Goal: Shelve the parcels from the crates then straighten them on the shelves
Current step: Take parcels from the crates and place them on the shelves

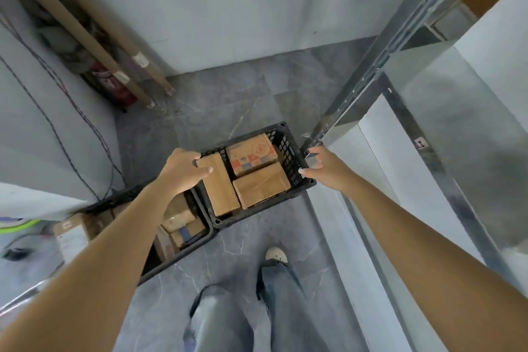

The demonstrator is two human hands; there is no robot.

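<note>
The long parcel [221, 186] lies along the left side of the black crate [286, 142], beside a printed parcel [251, 154] and a plain parcel [261, 184]. The left hand [183, 171] grips its far end with fingers curled. The right hand [325, 168] hangs over the crate's right rim, fingers loosely spread, holding nothing. A second crate [183, 255] sits to the left of the black crate, and the shelf post [357, 88] rises to its right.

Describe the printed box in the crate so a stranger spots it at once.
Find the black crate beside the metal shelf post. Of its three cardboard boxes, the printed box lies in the far right corner. The long box and the taped box beside it are plain brown; only this one carries red and blue print.
</note>
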